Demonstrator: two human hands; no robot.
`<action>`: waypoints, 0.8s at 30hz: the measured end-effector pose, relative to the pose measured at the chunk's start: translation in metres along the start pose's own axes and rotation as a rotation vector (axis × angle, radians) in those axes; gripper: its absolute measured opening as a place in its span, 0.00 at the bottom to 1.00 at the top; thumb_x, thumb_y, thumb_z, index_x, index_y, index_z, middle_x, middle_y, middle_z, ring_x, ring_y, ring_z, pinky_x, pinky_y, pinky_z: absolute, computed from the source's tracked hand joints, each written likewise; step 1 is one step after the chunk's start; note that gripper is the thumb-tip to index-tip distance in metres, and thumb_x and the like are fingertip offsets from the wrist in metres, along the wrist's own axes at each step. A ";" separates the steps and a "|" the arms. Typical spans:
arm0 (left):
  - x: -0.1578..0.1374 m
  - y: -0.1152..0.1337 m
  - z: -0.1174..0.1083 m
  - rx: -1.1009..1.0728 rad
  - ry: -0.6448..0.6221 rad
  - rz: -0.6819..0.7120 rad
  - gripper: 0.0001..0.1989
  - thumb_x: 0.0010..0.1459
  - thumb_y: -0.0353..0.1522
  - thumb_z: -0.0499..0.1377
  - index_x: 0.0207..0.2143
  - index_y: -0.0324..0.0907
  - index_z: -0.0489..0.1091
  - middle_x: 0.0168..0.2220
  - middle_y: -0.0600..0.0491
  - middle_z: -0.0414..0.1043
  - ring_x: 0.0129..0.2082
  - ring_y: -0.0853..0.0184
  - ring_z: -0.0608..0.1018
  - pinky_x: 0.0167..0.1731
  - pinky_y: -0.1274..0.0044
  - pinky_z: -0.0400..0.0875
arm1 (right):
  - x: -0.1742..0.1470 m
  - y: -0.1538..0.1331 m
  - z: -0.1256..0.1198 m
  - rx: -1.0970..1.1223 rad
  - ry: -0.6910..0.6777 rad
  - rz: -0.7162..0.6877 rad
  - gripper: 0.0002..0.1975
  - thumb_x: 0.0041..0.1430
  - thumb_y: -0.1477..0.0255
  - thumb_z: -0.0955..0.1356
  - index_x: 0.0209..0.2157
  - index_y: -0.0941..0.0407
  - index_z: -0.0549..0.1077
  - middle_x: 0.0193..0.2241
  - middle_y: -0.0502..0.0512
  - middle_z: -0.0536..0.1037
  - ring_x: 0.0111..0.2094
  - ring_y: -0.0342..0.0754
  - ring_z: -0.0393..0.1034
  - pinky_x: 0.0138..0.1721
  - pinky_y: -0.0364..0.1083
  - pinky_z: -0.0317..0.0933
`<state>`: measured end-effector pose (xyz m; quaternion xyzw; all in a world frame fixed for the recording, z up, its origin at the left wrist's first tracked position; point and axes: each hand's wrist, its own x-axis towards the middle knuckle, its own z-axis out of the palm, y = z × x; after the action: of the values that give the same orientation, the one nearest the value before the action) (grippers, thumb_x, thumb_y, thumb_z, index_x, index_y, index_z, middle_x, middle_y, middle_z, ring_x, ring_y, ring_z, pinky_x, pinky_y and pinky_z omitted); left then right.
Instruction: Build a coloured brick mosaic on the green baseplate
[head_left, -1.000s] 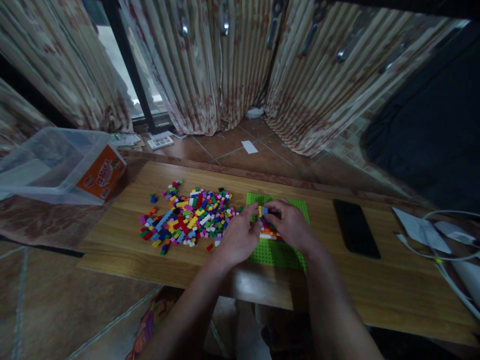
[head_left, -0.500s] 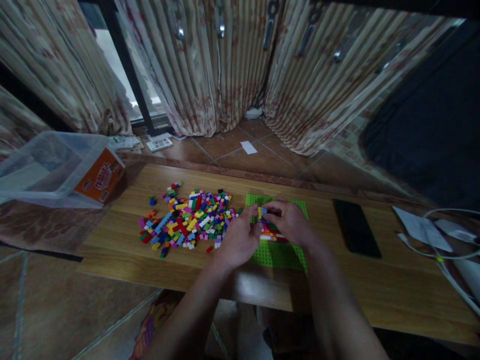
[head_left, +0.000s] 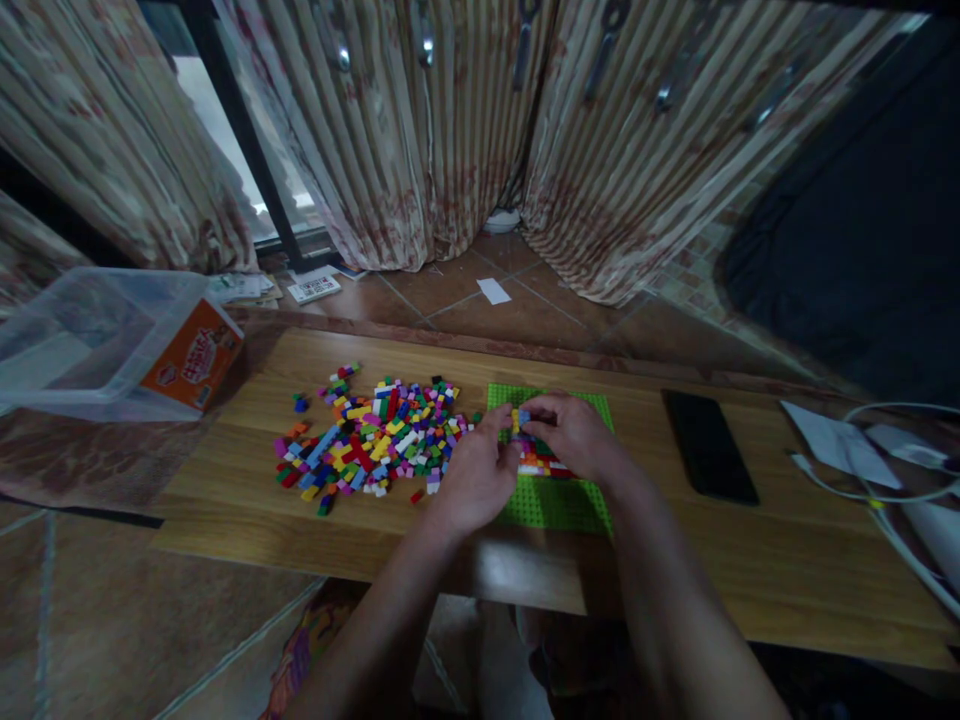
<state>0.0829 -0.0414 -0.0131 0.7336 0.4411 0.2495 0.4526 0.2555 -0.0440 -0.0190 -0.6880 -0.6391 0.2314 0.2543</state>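
Note:
Over a green studded baseplate [head_left: 559, 505], my two hands meet near its left side. My right hand [head_left: 574, 430] pinches a small light-blue toy brick [head_left: 524, 416] between thumb and fingers. Beside it is a yellow brick [head_left: 515, 420], at the fingertips of my left hand [head_left: 480, 472], whose fingers are closed around it. Rows of red, white and orange bricks [head_left: 536, 462] are fixed on the plate beneath the hands, partly hidden by them. Left of the plate, a loose pile of many-coloured bricks [head_left: 382, 440] spreads over the wooden table [head_left: 240, 500].
A black phone [head_left: 709, 445] lies right of the baseplate. Farther right are a white paper [head_left: 836, 445] and a white cable [head_left: 832, 490]. A clear plastic bin [head_left: 112, 390] with an orange label stands beyond the table's left end. Curtains [head_left: 390, 150] hang behind.
Both hands stay together over the baseplate with the bricks between their fingertips, with only slight finger movement. The whole view has shifted a little.

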 end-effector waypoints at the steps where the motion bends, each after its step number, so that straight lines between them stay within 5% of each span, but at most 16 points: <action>1: 0.000 0.000 0.000 0.004 0.000 0.000 0.25 0.59 0.27 0.53 0.60 0.39 0.65 0.55 0.43 0.74 0.38 0.62 0.81 0.49 0.67 0.74 | 0.001 -0.001 0.000 -0.028 0.000 -0.001 0.08 0.53 0.77 0.70 0.36 0.55 0.80 0.31 0.52 0.78 0.31 0.47 0.73 0.37 0.45 0.64; 5: 0.001 0.000 0.003 0.025 0.017 0.004 0.25 0.59 0.27 0.54 0.60 0.37 0.65 0.54 0.41 0.74 0.46 0.59 0.80 0.52 0.66 0.72 | 0.002 -0.004 0.002 -0.142 0.005 -0.027 0.08 0.54 0.77 0.70 0.35 0.55 0.80 0.33 0.54 0.79 0.35 0.49 0.73 0.41 0.47 0.64; 16: 0.000 -0.007 0.003 -0.017 0.049 0.015 0.23 0.59 0.27 0.54 0.58 0.39 0.66 0.53 0.43 0.75 0.40 0.63 0.80 0.46 0.69 0.74 | -0.009 0.003 0.007 -0.019 0.074 -0.003 0.12 0.55 0.75 0.69 0.42 0.55 0.79 0.37 0.56 0.79 0.36 0.49 0.73 0.42 0.49 0.65; 24: 0.005 -0.020 -0.020 -0.221 0.217 0.030 0.22 0.59 0.31 0.56 0.56 0.38 0.66 0.48 0.44 0.77 0.39 0.65 0.80 0.41 0.73 0.74 | -0.015 0.013 0.000 0.129 0.347 0.045 0.12 0.59 0.68 0.66 0.41 0.55 0.79 0.39 0.57 0.81 0.36 0.50 0.75 0.43 0.51 0.67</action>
<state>0.0618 -0.0240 -0.0218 0.6546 0.4465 0.3811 0.4764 0.2642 -0.0601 -0.0276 -0.7140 -0.5538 0.1555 0.3992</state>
